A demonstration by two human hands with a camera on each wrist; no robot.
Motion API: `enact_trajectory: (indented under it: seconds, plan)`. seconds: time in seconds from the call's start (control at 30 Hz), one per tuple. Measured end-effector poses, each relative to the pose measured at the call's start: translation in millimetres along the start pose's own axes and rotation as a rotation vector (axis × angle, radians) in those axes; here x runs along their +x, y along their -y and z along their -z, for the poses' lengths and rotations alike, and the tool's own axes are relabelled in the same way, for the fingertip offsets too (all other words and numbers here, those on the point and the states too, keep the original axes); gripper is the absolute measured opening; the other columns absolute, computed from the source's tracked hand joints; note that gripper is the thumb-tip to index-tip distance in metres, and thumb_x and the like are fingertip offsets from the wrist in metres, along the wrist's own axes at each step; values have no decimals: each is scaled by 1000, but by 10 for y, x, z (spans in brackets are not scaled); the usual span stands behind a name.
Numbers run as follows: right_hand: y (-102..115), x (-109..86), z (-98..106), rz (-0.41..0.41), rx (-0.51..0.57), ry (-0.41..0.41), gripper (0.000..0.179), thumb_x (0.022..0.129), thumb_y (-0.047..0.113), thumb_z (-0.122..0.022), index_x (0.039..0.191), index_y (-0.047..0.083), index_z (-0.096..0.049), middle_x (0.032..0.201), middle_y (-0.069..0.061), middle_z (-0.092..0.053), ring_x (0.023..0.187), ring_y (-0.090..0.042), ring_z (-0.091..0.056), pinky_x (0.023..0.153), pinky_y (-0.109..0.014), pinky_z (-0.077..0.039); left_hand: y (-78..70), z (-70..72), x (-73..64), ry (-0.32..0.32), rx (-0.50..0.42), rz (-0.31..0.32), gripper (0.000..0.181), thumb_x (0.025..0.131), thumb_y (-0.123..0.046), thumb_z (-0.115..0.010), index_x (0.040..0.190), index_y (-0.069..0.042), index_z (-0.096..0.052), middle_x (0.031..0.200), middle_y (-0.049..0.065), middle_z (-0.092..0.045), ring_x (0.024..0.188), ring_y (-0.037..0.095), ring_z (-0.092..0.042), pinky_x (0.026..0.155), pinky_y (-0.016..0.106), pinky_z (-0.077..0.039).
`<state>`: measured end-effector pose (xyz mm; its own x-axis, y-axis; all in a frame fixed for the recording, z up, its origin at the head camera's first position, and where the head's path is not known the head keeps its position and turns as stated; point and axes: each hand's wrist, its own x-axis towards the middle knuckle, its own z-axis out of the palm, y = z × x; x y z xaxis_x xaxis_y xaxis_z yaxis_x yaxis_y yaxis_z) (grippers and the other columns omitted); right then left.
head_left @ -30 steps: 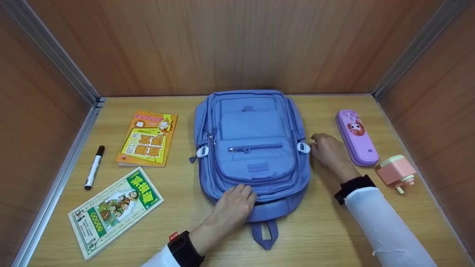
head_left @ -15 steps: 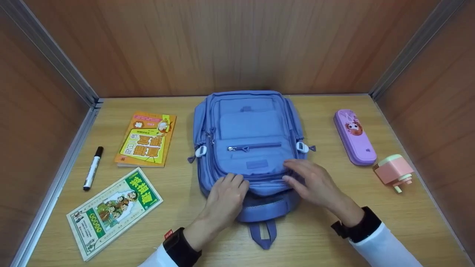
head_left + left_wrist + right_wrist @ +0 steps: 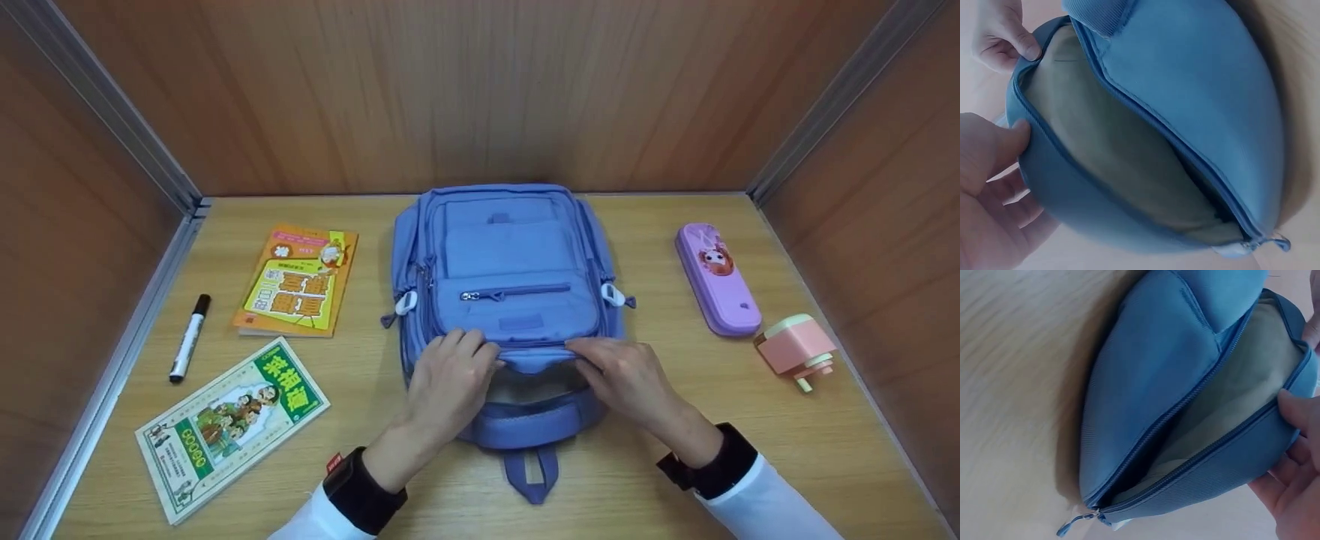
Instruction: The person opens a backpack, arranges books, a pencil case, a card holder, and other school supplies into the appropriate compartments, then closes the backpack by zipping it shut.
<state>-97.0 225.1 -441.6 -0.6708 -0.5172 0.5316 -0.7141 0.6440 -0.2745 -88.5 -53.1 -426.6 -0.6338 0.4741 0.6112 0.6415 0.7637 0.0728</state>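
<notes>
A blue backpack point(image 3: 517, 255) lies flat, its top end toward me and its main compartment unzipped. My left hand point(image 3: 454, 379) pinches the front flap's edge at the left of the opening. On the other side my right hand point(image 3: 626, 375) pinches the same edge between thumb and fingers. The flap is lifted, and a grey-green lining point(image 3: 1112, 129) shows inside in the left wrist view. A zipper pull point(image 3: 1078, 522) hangs at one end of the opening in the right wrist view.
To the left lie an orange book point(image 3: 296, 281), a green-and-white book point(image 3: 232, 431) and a marker point(image 3: 190, 339). A purple pencil case point(image 3: 718, 279) and a pink pencil sharpener point(image 3: 796, 346) are at the right. Wooden panels point(image 3: 480, 90) wall the table in.
My right hand has moved from the bag's right side to the flap's edge and now pinches it. The flap has been lifted away from me, and the opening has widened.
</notes>
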Motion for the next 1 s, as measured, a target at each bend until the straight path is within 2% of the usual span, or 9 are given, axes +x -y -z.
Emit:
enact_trajectory:
  seconds: [0.07,0.2,0.3,0.37,0.5,0.6,0.77,0.9,1.0]
  plan:
    - [0,16,-6,-1,1,-32,36,78,-12,-83,111,0,-76,105,-12,-79,95,-27,-77,74,-39,-65,65,24,-59,10,-26,29,21,98,-29,-73,95,-8,-75,87,4,-65,77,22,-60,60,30,-47]
    - [-6,57,-1,0,-7,-98,34,76,-14,-81,107,-1,-77,101,-13,-79,90,-27,-78,69,-39,-64,279,124,-223,68,-87,150,25,102,-30,-69,109,-7,-75,105,9,-70,97,27,-65,79,39,-57]
    - [-6,94,10,2,-20,-128,33,76,-13,-81,106,0,-78,99,-12,-79,88,-26,-78,67,-39,-64,534,254,-400,123,-99,263,36,101,-30,-70,126,-3,-71,126,18,-69,114,36,-65,97,50,-55]
    - [-1,121,18,-3,-20,-133,32,77,-13,-80,106,0,-78,99,-12,-79,89,-26,-78,67,-39,-64,739,367,-544,178,-73,329,50,100,-33,-71,137,-1,-65,139,24,-62,125,42,-61,105,57,-50]
    - [18,171,38,-24,-5,-123,30,79,-13,-80,106,-1,-78,100,-13,-79,91,-26,-78,69,-39,-65,1131,633,-819,381,-19,486,81,99,-56,-63,157,-3,-42,162,28,-36,146,50,-36,121,64,-27]
    - [29,194,62,-41,6,-107,30,80,-13,-80,108,-1,-78,102,-13,-79,93,-28,-77,72,-40,-65,1383,787,-1010,530,-8,621,99,95,-68,-61,164,-4,-29,168,31,-17,152,55,-18,122,70,-12]
    - [45,236,107,-64,12,-103,29,82,-12,-80,108,-1,-78,103,-14,-79,94,-29,-77,74,-40,-65,1773,960,-1321,719,-11,751,119,86,-74,-68,162,5,-22,163,42,-6,145,68,-10,114,81,-4]
    - [59,282,135,-81,23,-107,27,83,-10,-80,108,-1,-78,102,-14,-79,94,-28,-77,75,-40,-65,2097,1128,-1516,917,-91,855,136,81,-83,-64,157,17,-12,155,50,0,140,72,-2,111,83,0]
    - [67,316,148,-85,29,-108,26,84,-9,-80,108,-1,-78,101,-14,-79,92,-29,-77,74,-39,-65,2308,1215,-1632,1015,-156,939,142,79,-82,-68,154,21,-6,151,53,3,138,74,-2,109,84,2]
